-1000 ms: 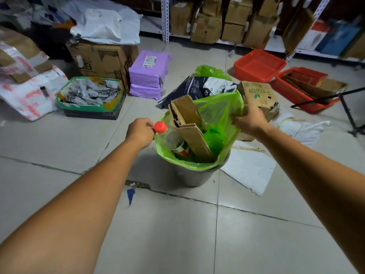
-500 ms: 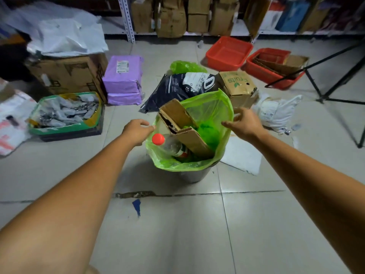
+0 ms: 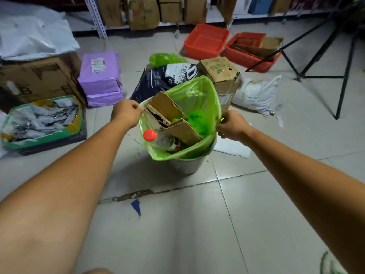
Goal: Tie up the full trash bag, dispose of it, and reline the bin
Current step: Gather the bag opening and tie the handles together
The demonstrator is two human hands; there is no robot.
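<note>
"fruits" in green print, upside down, on brown cardboard box (image 3: 221,73); other labels, dark bag (image 3: 158,80) print unreadable.

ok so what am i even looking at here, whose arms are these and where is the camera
There is no machine here. The camera is worn on a person's head and looks forward and down, so the two bare arms reaching in from the bottom are that person's own.

The left hand and the right hand each pinch the rim of a green trash bag on opposite sides. The bag lines a metal bin standing on a tiled floor. Inside it are folded cardboard and a plastic bottle with a red cap.

Around the bin lie other things: a purple parcel, a brown fruits box, two red trays, a dark printed bag and a tripod's black legs.
</note>
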